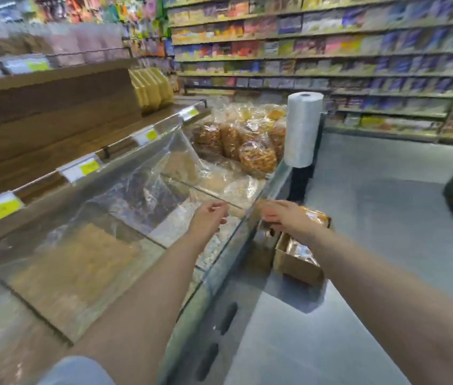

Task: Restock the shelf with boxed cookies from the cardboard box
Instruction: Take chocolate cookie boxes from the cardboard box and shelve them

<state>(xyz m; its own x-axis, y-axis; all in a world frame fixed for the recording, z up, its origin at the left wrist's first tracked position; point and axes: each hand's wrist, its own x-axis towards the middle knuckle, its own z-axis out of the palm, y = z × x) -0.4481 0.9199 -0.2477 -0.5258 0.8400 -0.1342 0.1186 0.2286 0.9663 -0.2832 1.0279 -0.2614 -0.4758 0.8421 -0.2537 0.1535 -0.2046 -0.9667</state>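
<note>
Beside the glass counter (214, 269), outstretched right hand (283, 219) holds cookie box (318, 216).

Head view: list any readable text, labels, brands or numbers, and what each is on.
None readable; the whole frame is blurred.
Shelf-edge price tags: white with yellow patches, print illegible.
Packages on the far wall shelves: colours only.
Yellow boxes: no legible print.
Packet in the right hand: orange, unreadable.
Cardboard box: no print visible.
</note>
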